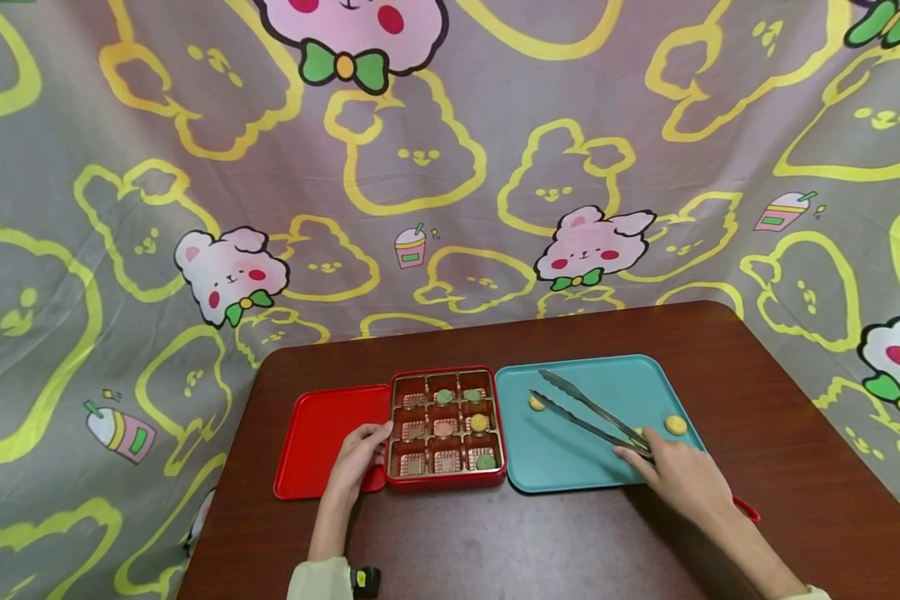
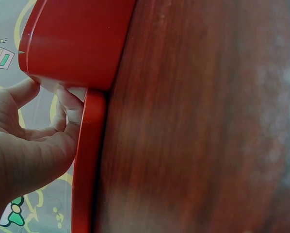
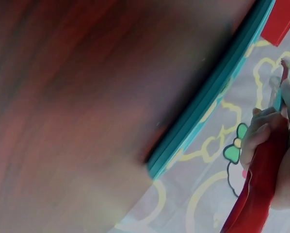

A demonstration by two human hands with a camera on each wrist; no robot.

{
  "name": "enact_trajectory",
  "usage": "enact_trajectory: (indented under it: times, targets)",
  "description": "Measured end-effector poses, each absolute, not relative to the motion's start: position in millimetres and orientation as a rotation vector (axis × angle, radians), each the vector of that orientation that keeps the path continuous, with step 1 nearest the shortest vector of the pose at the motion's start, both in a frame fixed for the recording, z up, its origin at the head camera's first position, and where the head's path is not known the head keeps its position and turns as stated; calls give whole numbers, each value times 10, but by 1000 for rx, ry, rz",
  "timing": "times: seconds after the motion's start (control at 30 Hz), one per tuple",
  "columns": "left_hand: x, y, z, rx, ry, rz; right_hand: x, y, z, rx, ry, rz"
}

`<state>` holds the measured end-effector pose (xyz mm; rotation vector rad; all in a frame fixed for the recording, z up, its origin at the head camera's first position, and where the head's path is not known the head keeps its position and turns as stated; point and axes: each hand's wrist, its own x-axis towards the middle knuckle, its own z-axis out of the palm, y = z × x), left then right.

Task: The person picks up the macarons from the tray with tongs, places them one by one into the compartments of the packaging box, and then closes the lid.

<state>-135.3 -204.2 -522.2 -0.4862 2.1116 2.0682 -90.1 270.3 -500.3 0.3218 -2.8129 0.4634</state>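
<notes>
My right hand (image 1: 682, 475) grips metal tongs (image 1: 588, 404) with red handles (image 3: 261, 179). The tongs' arms are spread above a teal tray (image 1: 592, 462), one tip by a round yellow cookie (image 1: 536, 403). Another yellow cookie (image 1: 675, 425) lies at the tray's right side, and a third shows partly beside my hand. Against the left wall of a red compartment box (image 1: 446, 482), my left hand (image 1: 360, 458) rests its fingertips; the left wrist view shows them touching the box's outer side (image 2: 77, 43). Green, yellow and pinkish cookies sit singly in several compartments.
A red lid (image 1: 318, 433) lies flat on the brown table (image 1: 495, 542), left of the box and partly under my left hand. The box stands close beside the tray. A patterned cloth (image 1: 450, 183) hangs behind and around the table.
</notes>
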Motion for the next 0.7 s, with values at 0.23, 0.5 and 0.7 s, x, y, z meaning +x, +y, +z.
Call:
enact_trajectory:
  times: [0.23, 0.5, 0.7]
  targets:
    - [-1352, -2031, -5238, -503, 2125, 2057, -865, 2907, -5013, 311, -2814, 435]
    - [-1364, -2035, -5240, -505, 2106, 2065, -858, 3187, -5017, 389, -2850, 447]
    - [-1354, -2027, -5210, -513, 2095, 2071, -850, 3384, -5002, 429, -2862, 426]
